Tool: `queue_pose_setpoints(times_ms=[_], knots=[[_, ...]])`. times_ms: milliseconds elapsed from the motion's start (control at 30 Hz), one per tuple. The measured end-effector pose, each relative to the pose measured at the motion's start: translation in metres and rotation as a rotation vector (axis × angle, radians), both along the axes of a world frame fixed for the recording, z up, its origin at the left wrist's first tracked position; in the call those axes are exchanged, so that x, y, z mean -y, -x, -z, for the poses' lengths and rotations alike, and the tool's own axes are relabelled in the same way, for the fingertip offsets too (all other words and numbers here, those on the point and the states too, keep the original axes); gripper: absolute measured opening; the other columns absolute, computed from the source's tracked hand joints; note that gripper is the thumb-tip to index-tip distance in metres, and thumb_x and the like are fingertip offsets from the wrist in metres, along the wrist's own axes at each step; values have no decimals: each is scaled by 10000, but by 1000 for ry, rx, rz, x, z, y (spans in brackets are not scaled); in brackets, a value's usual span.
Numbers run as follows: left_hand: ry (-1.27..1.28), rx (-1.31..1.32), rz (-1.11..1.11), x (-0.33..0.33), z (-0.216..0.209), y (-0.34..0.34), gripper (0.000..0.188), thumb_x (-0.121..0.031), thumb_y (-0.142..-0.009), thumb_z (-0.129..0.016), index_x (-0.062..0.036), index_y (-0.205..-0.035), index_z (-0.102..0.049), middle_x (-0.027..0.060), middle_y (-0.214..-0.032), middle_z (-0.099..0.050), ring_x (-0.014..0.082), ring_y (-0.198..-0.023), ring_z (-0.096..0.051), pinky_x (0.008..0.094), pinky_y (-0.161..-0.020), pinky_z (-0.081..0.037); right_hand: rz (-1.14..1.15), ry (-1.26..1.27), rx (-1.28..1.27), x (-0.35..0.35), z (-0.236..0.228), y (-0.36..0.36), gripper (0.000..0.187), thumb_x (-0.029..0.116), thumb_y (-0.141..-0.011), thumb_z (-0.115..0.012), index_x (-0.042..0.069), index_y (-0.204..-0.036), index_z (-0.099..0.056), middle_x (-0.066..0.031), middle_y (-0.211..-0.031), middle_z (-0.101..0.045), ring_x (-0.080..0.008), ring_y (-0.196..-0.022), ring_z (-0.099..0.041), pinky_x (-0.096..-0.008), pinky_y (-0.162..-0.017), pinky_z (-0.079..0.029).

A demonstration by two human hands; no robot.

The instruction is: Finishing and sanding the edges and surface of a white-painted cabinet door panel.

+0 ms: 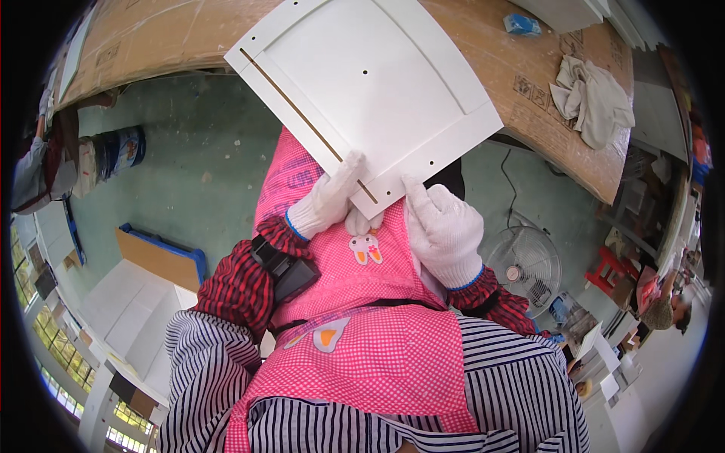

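Observation:
A white panel with a raised border, several small holes and a long narrow slot along its left side lies tilted in front of me. Its far part reaches over the table, and its near corner points toward my apron. My left hand, in a white knit glove, grips that corner, with fingers on the top face near the slot's end. At the near right edge, my gloved right hand is closed, one fingertip touching the panel. A strip of white shows beneath this hand; whether it holds that is hidden.
The table is covered in cardboard under clear film. A crumpled cloth and a small blue packet lie on it. A floor fan stands at right, near a red stool. Buckets and a person are at left.

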State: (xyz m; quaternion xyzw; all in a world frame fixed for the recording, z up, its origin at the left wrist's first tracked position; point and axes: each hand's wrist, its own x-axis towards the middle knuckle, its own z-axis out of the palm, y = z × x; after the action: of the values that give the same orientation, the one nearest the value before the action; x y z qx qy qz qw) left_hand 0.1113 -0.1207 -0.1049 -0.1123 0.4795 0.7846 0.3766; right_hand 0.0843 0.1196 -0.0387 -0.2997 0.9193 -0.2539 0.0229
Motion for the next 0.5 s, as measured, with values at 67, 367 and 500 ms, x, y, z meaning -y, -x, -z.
queue_pose_setpoints(times_ms=[67, 367, 500], knots=[[188, 29, -79, -11, -4, -4, 624, -470, -1156, -242, 42, -1190, -597, 152, -1034, -724, 193, -913, -675, 324, -834, -564, 17, 2, -15, -4, 1, 4, 430, 81, -856, -734, 123, -1284, -726, -36, -742, -539, -234, -615, -603, -360, -545, -486], [166, 42, -32, -9, -13, 2, 655, -482, -1152, -237, 39, -1140, -633, 154, -1010, -729, 194, -871, -683, 326, -799, -570, -22, 21, -60, -8, 3, 12, 419, 81, -831, -741, 125, -1247, -734, -62, -752, -541, -248, -629, -596, -377, -564, -495], [73, 17, -19, -5, -13, 2, 691, -503, -1147, -232, 50, -1151, -645, 159, -998, -735, 195, -840, -694, 327, -762, -576, 282, -31, -189, -52, 9, 91, 351, 142, -870, -733, 167, -1221, -733, -76, -834, -591, -287, -666, -623, -384, -598, -509]])
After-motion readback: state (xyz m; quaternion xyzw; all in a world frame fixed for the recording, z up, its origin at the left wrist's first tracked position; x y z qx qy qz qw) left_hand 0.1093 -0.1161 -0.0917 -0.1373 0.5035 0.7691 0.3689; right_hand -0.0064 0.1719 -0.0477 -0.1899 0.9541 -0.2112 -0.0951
